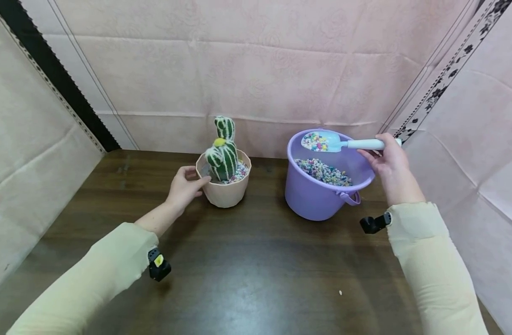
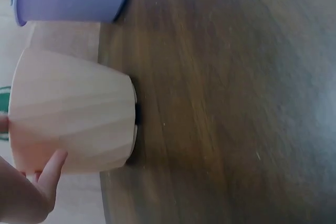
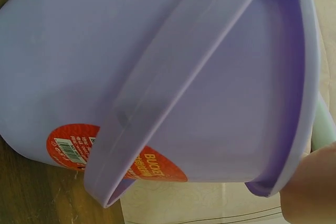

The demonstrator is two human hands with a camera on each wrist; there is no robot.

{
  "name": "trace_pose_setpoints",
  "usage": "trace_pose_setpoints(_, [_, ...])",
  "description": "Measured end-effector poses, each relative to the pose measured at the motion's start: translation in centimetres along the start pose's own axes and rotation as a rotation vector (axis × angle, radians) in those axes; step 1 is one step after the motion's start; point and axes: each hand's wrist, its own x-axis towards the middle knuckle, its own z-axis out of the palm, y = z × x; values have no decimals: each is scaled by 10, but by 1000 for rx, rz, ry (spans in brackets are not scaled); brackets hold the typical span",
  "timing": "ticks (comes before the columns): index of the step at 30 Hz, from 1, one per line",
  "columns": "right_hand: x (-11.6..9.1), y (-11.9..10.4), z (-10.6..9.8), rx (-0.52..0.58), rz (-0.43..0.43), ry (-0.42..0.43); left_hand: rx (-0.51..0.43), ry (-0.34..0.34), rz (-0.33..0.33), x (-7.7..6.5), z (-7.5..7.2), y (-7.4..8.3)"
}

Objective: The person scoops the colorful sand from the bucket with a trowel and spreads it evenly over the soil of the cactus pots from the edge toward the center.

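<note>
My left hand (image 1: 184,188) holds the left rim of a cream flowerpot (image 1: 225,195), thumb over the rim and fingers against the outer wall. In it stands a green-and-white artificial cactus (image 1: 223,163) with a yellow flower, among small coloured pebbles (image 1: 242,170). Over the right rim of a purple bucket (image 1: 308,200), my right hand (image 1: 393,160) grips the handle of a light blue scoop (image 1: 364,144). Multicoloured pebbles lie in the scoop's blade, held roughly level above the bucket's opening. More pebbles (image 1: 322,171) cover the inside of the bucket below.
The bucket's handle (image 3: 178,72) hangs down its outer side, across a red label (image 3: 73,142). Pot and bucket stand apart on a dark wooden table (image 1: 239,270), near its back edge. One small pale pebble (image 1: 340,292) lies at the front right. Pale cloth (image 1: 256,74) encloses the back and sides.
</note>
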Motion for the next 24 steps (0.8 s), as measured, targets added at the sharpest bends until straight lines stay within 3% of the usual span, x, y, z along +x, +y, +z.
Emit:
trace_pose_setpoints(7, [-1,3,1,-23,-4,3,-27,-70,49,19,-6,3])
trace_pose_setpoints(9, [0,5,2,-35,-4,-1,-38,-58,52,23,-9,2])
trace_pose_setpoints(15, [1,9,3,-54,6,-5,-32,60,14,18,-2,5])
trace_pose_setpoints(19, [0,9,5,-57,3,-17,-28,41,9,15,4,5])
trace_pose_setpoints(24, [2,17,12,-99,-3,-22,-41,-9,7,23,1,3])
